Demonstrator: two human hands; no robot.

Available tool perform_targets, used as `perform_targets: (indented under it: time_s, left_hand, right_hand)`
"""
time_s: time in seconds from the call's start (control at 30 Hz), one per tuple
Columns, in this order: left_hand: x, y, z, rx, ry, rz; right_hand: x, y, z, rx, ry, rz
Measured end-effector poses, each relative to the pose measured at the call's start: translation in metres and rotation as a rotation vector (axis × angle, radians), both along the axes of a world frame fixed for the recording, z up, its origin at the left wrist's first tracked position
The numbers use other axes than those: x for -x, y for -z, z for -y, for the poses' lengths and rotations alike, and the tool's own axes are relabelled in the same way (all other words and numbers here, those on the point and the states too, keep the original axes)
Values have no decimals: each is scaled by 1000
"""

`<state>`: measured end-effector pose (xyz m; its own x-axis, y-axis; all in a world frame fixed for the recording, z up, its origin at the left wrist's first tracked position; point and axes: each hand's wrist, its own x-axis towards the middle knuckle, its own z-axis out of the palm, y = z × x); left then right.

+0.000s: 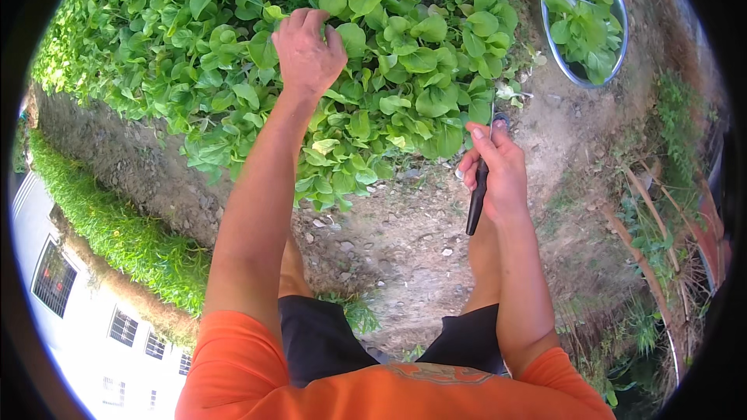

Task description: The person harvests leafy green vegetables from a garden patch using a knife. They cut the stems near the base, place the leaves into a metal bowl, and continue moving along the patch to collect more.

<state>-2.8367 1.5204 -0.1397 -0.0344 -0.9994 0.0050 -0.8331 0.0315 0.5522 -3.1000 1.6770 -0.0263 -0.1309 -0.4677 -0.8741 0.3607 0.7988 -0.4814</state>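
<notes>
A dense bed of leafy greens (pixel 432 99) with rounded leaves fills the upper middle of the view. My left hand (pixel 309 52) reaches in among the leaves, back of the hand up and fingers bent down. Foliage hides its fingertips, so whether they grip a stem does not show. Near the bed's right corner, my right hand (pixel 496 169) holds a knife by its black handle (pixel 477 201). The thin blade points away from me, seen nearly edge-on.
A metal basin (pixel 621 49) of picked greens (pixel 583 17) stands on bare soil (pixel 560 111) at upper right. Discarded pale leaves (pixel 509 92) lie beside the bed. Cut branches (pixel 642 256) and brush border the right side. A grassy green strip (pixel 128 233) runs along the left.
</notes>
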Motion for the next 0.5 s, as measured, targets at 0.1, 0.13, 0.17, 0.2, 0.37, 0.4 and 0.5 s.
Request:
perform_targets:
  time_s: [0.1,0.13,0.17,0.2,0.37,0.4,0.5]
  left_hand:
    - [12,22,46,-551,129,-165]
    - [10,37,61,-633,220,-60]
    - [5,55,71,-723,313,44]
    - [12,61,78,-809,426,148]
    - [28,74,71,-1142,565,363]
    - [30,73,63,-1087,696,481]
    - [-32,120,38,-1087,734,588]
  right_hand:
    - [-4,-3,5,-7,-17,12]
    - [-5,-5,7,-3,-18,21]
    - [-6,-7,6,-9,-18,29]
    - [-3,-2,5,9,-2,33]
    - [8,-8,-5,-12,49,58]
    - [13,-7,-6,-9,59,66]
    - [15,-9,-2,10,26,100]
